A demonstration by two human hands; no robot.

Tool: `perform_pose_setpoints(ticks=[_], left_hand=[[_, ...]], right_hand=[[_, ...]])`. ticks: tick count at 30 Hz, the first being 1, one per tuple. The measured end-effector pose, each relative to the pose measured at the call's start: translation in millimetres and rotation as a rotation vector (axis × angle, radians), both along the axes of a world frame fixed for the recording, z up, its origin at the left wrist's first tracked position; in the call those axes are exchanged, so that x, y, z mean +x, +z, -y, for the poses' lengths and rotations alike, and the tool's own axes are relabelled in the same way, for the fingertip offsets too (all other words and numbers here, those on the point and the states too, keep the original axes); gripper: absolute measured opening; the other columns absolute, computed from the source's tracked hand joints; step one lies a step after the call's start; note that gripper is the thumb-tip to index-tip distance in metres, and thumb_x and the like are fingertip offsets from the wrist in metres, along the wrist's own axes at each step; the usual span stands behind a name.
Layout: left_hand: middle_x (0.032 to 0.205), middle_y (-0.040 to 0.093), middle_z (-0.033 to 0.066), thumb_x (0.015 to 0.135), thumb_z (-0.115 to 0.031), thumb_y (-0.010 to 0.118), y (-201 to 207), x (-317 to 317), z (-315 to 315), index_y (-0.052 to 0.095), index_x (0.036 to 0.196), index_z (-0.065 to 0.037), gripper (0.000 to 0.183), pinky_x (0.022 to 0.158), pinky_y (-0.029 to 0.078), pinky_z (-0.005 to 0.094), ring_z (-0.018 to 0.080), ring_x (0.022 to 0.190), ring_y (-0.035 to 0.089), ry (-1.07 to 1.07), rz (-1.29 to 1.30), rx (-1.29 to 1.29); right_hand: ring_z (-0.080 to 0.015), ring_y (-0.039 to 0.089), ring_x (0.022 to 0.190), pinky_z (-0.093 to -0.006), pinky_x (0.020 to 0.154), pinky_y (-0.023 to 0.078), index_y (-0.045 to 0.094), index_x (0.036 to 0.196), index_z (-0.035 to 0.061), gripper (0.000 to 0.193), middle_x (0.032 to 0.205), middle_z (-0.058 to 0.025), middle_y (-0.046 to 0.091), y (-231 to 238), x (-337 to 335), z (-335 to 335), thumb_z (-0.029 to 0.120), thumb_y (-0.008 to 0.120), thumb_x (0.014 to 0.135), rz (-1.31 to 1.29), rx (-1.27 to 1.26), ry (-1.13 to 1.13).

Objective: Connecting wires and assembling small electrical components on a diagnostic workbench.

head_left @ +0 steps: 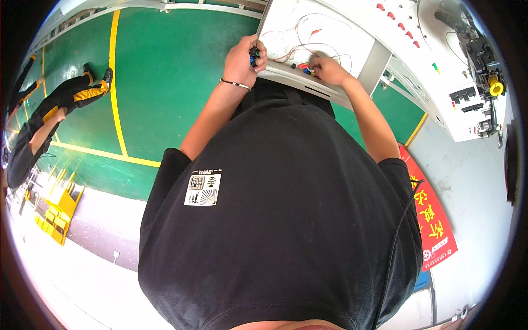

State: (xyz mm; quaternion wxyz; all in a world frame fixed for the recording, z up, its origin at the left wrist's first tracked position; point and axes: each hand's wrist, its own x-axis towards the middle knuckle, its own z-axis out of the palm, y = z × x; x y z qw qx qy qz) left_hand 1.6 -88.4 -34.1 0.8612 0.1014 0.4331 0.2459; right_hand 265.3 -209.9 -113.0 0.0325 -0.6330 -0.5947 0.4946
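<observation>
My left hand (242,59) is curled at the drawer's left edge around several small pieces (254,56), black with bits of blue and green; their exact kind is hidden by the fingers. My right hand (328,70) reaches down into the open white drawer (357,41), fingers bent together over a few small coloured pieces (304,67) in red, blue and yellow near the front wall. What those fingertips pinch, if anything, is too small to tell. Thin red and dark wires (300,36) lie loosely looped in the drawer, one with a red plug (315,32).
Right of the drawer stands a white panel (379,25) with red sockets and black fittings; a black device with a yellow knob (495,86) is at its far side. Another person (41,118) in dark and yellow clothing is at the left on the green floor (165,60). A red banner (432,220) lies behind right.
</observation>
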Motion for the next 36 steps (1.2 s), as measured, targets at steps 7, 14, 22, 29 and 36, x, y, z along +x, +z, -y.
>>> perform_pose_setpoints(ticks=[7,14,22,29,36], left_hand=[[0.065,0.046,0.0049,0.093,-0.025,0.051,-5,-3,-2,0.05,0.074,-0.006,0.028,0.047,0.031,0.0256,0.0126,0.054,0.039,0.013,0.005,0.015],[0.065,0.047,0.0055,0.093,-0.025,0.052,-1,-1,-2,0.05,0.074,-0.006,0.027,0.047,0.031,0.0259,0.0133,0.053,0.04,0.042,-0.039,-0.021],[0.065,0.047,0.006,0.093,-0.024,0.05,2,-7,2,0.049,0.074,-0.006,0.027,0.047,0.03,0.0266,0.014,0.054,0.04,0.058,-0.039,0.007],[0.064,0.046,0.0059,0.093,-0.023,0.051,2,-17,2,0.049,0.074,-0.005,0.026,0.045,0.03,0.026,0.0136,0.052,0.04,0.08,-0.006,0.009],[0.06,0.049,0.0043,0.091,-0.031,0.052,-3,-19,3,0.052,0.069,-0.005,0.034,0.042,0.031,0.0266,0.0126,0.046,0.041,0.097,-0.093,0.01]], right_hand=[[-0.0347,0.058,0.103,-0.0416,0.091,0.045,0.067,0.101,0.0024,0.022,0.112,-0.0187,0.061,-2,-10,-8,0.009,0.052,0.086,-0.019,-0.094,-0.037],[-0.0354,0.06,0.1,-0.0394,0.09,0.046,0.067,0.104,-0.0002,0.024,0.106,-0.0193,0.066,-4,-29,-17,0.007,0.055,0.085,0.057,-0.035,0.023],[-0.0359,0.057,0.108,-0.041,0.096,0.045,0.067,0.109,0.0036,0.028,0.115,-0.019,0.062,-1,-46,-20,0.007,0.054,0.084,-0.041,0.257,0.001],[-0.0346,0.055,0.111,-0.0397,0.097,0.043,0.065,0.113,0.004,0.032,0.116,-0.0181,0.061,10,-58,-36,0.003,0.053,0.083,-0.106,0.223,0.08],[-0.037,0.057,0.102,-0.042,0.09,0.046,0.065,0.108,0.003,0.03,0.103,-0.0209,0.062,7,-57,-54,0.005,0.058,0.079,-0.17,0.285,0.27]])
